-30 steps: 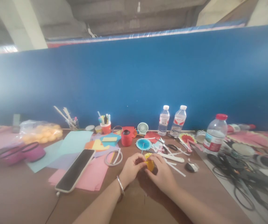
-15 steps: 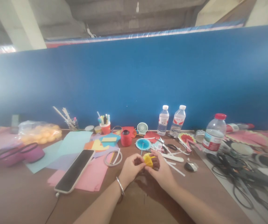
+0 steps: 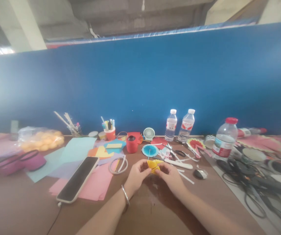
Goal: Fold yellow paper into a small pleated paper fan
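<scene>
Between my two hands is a yellow pleated paper fan (image 3: 153, 165), its folds spread out toward the far side. My left hand (image 3: 138, 174) pinches its left side between thumb and fingers. On the other side, my right hand (image 3: 170, 178) grips the right part, with the thumb near the middle of the pleats. Just beyond the fan lies a blue pleated paper rosette (image 3: 149, 150) with a thin stick on it. White paper strips (image 3: 186, 176) and a white-handled tool (image 3: 179, 164) are close to my right hand.
A phone (image 3: 78, 179) rests on pink paper (image 3: 98, 186) at left, near a grey ring (image 3: 118, 167). Behind stand a red container (image 3: 132, 144), a cup of pens (image 3: 110, 134) and water bottles (image 3: 171, 125). A larger bottle (image 3: 225, 140) and tangled black cables (image 3: 248, 179) occupy the right.
The yellow paper has opened from a bunched shape into a spread pleated fan. My right hand's fingers have lowered and closed onto its right side.
</scene>
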The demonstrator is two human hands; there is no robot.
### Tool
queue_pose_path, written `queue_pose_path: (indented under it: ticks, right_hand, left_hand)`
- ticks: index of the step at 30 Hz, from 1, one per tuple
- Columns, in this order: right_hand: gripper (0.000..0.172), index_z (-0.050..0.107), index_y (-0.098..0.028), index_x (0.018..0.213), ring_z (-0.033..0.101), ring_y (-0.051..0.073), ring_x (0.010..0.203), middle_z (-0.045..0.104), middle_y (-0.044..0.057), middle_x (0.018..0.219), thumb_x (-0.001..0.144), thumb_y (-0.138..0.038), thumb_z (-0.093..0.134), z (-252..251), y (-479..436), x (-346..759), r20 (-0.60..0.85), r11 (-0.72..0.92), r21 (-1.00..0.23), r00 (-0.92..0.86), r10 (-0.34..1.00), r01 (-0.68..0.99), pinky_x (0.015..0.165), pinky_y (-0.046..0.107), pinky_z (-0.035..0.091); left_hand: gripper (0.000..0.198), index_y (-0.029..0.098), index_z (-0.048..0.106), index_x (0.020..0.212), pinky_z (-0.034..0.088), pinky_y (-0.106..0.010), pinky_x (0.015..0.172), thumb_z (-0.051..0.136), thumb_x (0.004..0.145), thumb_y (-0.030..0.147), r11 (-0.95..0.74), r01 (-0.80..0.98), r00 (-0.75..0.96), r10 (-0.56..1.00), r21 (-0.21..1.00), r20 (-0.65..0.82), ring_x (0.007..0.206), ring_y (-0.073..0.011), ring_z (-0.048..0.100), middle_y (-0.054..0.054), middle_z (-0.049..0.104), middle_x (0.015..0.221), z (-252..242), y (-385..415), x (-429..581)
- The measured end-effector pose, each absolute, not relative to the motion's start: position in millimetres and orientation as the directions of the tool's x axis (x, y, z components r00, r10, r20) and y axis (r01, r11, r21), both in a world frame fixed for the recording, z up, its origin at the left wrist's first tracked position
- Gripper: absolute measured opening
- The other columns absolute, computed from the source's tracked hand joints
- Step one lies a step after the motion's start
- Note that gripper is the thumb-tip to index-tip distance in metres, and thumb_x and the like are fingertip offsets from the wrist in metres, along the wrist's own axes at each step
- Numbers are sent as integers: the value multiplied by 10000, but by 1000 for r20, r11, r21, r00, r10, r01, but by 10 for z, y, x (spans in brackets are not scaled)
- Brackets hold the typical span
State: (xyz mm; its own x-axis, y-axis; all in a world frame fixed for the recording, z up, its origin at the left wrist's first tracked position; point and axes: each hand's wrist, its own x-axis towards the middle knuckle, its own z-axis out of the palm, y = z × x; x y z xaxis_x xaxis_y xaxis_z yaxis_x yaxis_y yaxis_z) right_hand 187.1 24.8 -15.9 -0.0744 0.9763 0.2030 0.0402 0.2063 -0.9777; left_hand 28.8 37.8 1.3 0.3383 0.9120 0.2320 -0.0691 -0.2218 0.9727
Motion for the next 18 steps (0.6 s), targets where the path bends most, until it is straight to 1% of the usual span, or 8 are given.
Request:
queue_pose_path:
  ticks: [4, 7, 15, 18]
  right_hand:
    - [149, 590, -162, 789, 584, 193, 724, 647, 44, 770, 707, -285, 581, -183, 266, 1875, 212, 215, -976, -59, 975, 38, 704, 309, 441]
    - [151, 589, -163, 791, 584, 195, 741, 648, 48, 792, 710, -290, 578, -188, 267, 1880, 226, 229, -973, -59, 972, 41, 715, 313, 440]
    - [177, 611, -162, 789, 593, 201, 739, 659, 51, 802, 710, -317, 575, -132, 229, 1868, 240, 244, -966, -54, 969, 81, 708, 314, 454]
    - [187, 634, -171, 784, 602, 212, 736, 671, 46, 790, 697, -328, 582, -126, 225, 1867, 243, 246, -961, -37, 969, 126, 706, 326, 460]
  left_hand:
    - [204, 152, 555, 929, 417, -288, 779, 548, 725, 148, -182, -156, 352, 908, 971, 227, 858, -176, 549, -46, 607, 890, 27, 370, 291]
    - [198, 151, 551, 922, 415, -287, 775, 546, 724, 142, -173, -161, 359, 907, 972, 221, 852, -174, 547, -47, 608, 890, 17, 368, 290]
    - [174, 140, 583, 875, 423, -282, 727, 553, 708, 173, -260, 40, 364, 903, 965, 229, 807, -185, 557, -57, 624, 865, 2, 358, 297]
    - [164, 144, 596, 856, 425, -278, 711, 559, 703, 192, -295, 120, 353, 905, 948, 237, 779, -185, 561, -51, 632, 832, -20, 361, 301]
